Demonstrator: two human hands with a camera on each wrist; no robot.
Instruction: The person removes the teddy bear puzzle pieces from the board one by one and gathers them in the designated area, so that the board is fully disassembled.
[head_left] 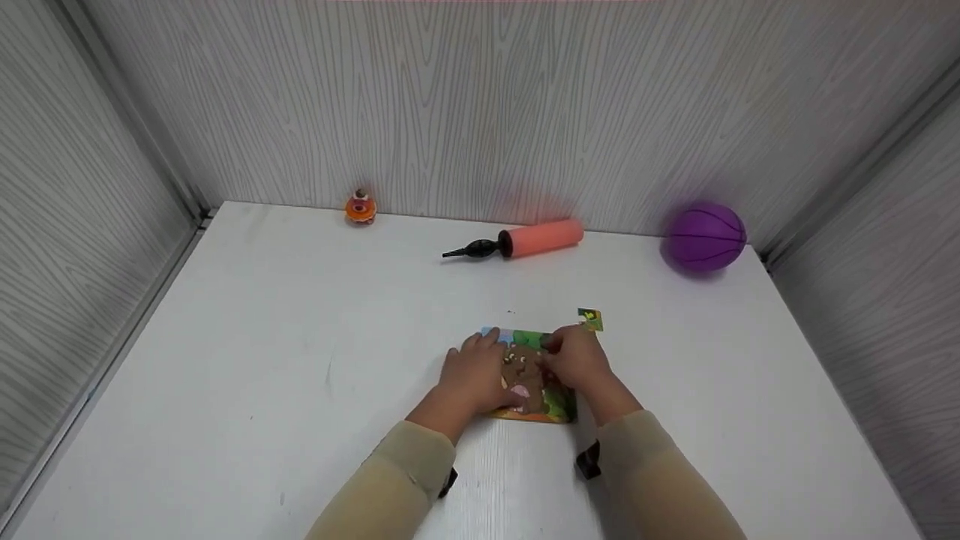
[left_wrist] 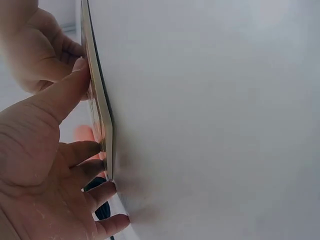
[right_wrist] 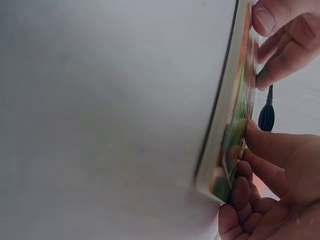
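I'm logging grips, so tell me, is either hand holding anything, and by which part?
Nothing is lifted. The left hand presses the puzzle board at its left edge; the right hand has its fingers on the top face.

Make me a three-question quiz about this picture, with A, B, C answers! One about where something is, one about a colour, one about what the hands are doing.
1. Where is the ball?
A. far right corner of the table
B. under the left hand
C. beside the orange toy

2. What colour is the pump body?
A. green
B. pink
C. blue

3. What are the hands doing?
A. lifting the ball
B. hanging idle
C. both resting on the puzzle

Answers:
1 A: it sits by the walls at the far right.
2 B: the tube is pink with a black nozzle.
3 C: the left hand and right hand lie on the puzzle, one loose piece beside it.
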